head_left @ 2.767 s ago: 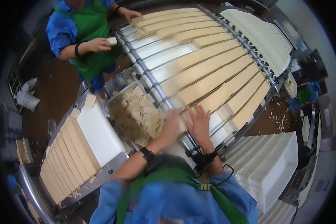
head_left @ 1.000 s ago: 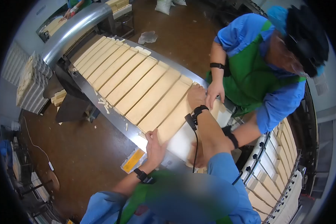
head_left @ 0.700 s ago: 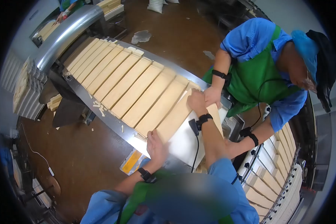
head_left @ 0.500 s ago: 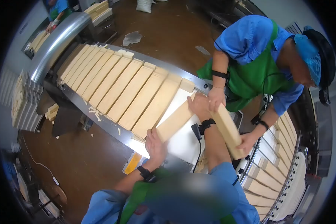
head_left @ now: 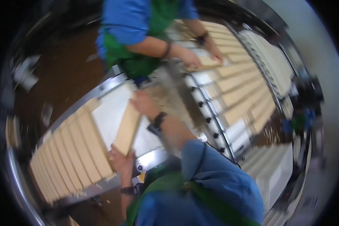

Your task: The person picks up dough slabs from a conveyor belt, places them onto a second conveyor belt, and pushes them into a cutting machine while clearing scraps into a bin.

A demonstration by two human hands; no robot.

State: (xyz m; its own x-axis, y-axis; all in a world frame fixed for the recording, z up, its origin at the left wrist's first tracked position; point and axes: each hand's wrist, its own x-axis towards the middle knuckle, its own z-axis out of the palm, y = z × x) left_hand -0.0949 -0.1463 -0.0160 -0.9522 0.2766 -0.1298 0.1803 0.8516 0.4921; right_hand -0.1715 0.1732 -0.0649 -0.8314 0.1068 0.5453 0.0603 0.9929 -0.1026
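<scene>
The tan slab (head_left: 126,128) is being gripped at its near end by the left hand (head_left: 120,162). The far end is being clasped by the right hand (head_left: 144,104).

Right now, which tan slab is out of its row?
The slab held between left hand and right hand, angled over the white belt; the others lie side by side.

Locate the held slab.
Head view, left of centre: the slab is held between left hand and right hand, over the white belt, beside the slab row.

Pale tan slab (head_left: 126,130), white belt (head_left: 109,111), blue sleeve (head_left: 205,165), green apron (head_left: 169,184).
</scene>
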